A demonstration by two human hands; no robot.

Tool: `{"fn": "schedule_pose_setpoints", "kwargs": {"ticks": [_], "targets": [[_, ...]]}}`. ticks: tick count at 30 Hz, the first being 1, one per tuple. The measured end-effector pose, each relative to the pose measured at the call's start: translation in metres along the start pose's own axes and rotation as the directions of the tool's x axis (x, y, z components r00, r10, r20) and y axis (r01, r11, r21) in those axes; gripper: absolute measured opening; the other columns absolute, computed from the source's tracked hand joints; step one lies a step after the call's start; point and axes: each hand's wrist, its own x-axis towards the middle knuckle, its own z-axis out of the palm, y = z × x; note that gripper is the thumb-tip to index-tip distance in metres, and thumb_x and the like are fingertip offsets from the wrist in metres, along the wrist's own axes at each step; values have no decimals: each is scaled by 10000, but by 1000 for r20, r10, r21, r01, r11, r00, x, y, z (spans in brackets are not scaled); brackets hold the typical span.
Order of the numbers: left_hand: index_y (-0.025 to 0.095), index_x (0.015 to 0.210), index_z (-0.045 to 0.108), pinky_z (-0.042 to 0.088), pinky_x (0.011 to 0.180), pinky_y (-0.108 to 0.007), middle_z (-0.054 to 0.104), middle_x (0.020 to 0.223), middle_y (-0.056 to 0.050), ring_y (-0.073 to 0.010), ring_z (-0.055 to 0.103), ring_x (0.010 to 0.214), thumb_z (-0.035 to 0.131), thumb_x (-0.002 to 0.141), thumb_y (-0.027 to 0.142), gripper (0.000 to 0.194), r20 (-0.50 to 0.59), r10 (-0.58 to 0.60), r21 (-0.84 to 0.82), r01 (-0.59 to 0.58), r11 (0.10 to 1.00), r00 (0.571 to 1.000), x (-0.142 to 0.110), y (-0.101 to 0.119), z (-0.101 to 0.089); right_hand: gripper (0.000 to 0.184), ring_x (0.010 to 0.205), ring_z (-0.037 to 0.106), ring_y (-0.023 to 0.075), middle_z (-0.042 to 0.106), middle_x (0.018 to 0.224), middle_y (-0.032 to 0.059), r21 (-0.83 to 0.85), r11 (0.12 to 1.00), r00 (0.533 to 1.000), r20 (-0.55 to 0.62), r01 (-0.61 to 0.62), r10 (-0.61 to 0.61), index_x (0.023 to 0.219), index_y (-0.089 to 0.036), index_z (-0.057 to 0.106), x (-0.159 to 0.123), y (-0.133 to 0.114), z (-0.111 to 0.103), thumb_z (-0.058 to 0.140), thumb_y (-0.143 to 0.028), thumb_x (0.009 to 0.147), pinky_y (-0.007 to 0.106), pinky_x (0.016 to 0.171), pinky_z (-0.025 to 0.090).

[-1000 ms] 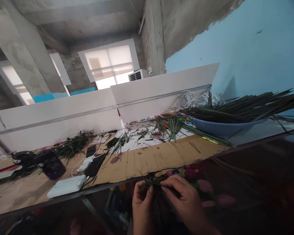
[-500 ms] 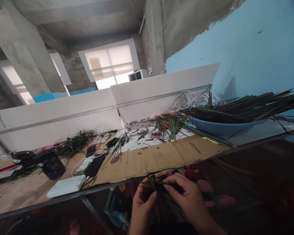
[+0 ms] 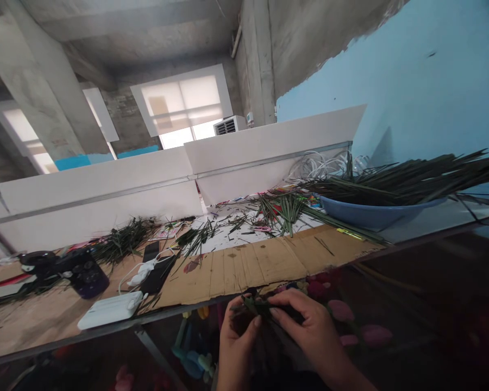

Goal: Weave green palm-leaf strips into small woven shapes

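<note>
Just below the table's front edge, both hands pinch a small piece of folded or woven green leaf strips. My left hand is closed on its left side, thumb pointing up. My right hand grips the right side between thumb and forefinger. Fingertips hide part of the piece, and its exact shape is too dark to make out. In front of the hands, a flat sheet of cardboard covers the table edge. Cut green leaf strips lie in a bunch beyond it.
A blue basin heaped with long green leaves stands at the right. Leaf scraps, phones, a white power strip and a dark container sit at the left. Pink flower-like shapes show below the table.
My right hand has shifted slightly left, closer to my left hand. The leaf piece has turned a little between the fingers.
</note>
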Motion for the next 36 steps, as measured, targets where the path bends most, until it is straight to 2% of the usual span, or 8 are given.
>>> {"fn": "schedule_pose_setpoints", "kwargs": {"ticks": [4, 10, 17, 22, 25, 28, 32, 36], "targets": [[229, 974, 713, 563, 776, -303, 771, 975, -52, -237, 724, 912, 950, 521, 300, 516, -91, -93, -135, 80, 988, 992, 4, -2, 2, 234, 1028, 680, 242, 736, 1113, 64, 7, 1000, 998, -57, -22, 23, 1115, -260, 731, 5, 7, -11, 648, -330, 908, 339, 899, 544], [240, 949, 662, 523, 612, -221, 750, 892, -3, -175, 717, 763, 960, 480, 286, 558, -177, -150, -192, 116, 974, 973, 1, 6, 10, 292, 1024, 686, 261, 732, 1136, 93, 23, 997, 989, -120, -79, 81, 1138, -234, 727, 9, 14, -21, 620, -411, 932, 357, 862, 573], [243, 928, 649, 542, 726, -247, 738, 871, 3, -195, 714, 862, 917, 546, 249, 467, -115, -86, -157, 67, 985, 990, -2, 13, 16, 272, 1064, 673, 264, 725, 1148, 93, 16, 999, 997, -63, -43, 44, 1129, -241, 734, 11, 15, -14, 609, -394, 943, 379, 912, 559], [228, 946, 649, 545, 831, -316, 746, 954, -45, -215, 696, 906, 895, 585, 290, 442, -91, -10, -115, -1, 993, 996, 1, 6, 9, 277, 1128, 636, 250, 693, 1198, 76, -33, 999, 1000, -23, -1, 1, 1186, -270, 713, 14, 14, -12, 591, -331, 945, 377, 969, 522], [220, 936, 663, 529, 850, -311, 742, 1021, -63, -223, 685, 949, 899, 586, 286, 426, -65, 20, -87, -26, 996, 998, 3, 3, 7, 305, 1180, 597, 254, 666, 1236, 71, -74, 997, 999, 23, 26, -24, 1217, -289, 700, 17, 9, -10, 595, -295, 931, 406, 1027, 476], [226, 939, 686, 522, 825, -308, 748, 1036, -74, -244, 684, 967, 903, 589, 310, 420, -32, 46, -69, -48, 996, 998, 3, 2, 5, 243, 1084, 632, 256, 702, 1102, 64, -95, 995, 995, 102, 27, -17, 1124, -278, 737, 21, 7, -8, 603, -289, 921, 389, 953, 506], [213, 929, 747, 512, 792, -312, 762, 857, -69, -226, 686, 821, 917, 567, 378, 432, 61, 69, -63, -65, 996, 996, 7, 3, 1, 157, 861, 681, 243, 708, 856, 36, -123, 989, 974, 220, 79, -51, 864, -252, 760, 30, 15, -6, 633, -337, 902, 320, 771, 540], [178, 854, 784, 509, 778, -325, 768, 815, -99, -259, 689, 804, 916, 532, 396, 411, 53, 114, 1, -114, 993, 992, 18, 9, -4, 233, 768, 682, 235, 706, 781, 29, -155, 979, 972, 217, 130, -95, 777, -253, 741, 45, 26, -6, 637, -428, 890, 282, 686, 535]]}}
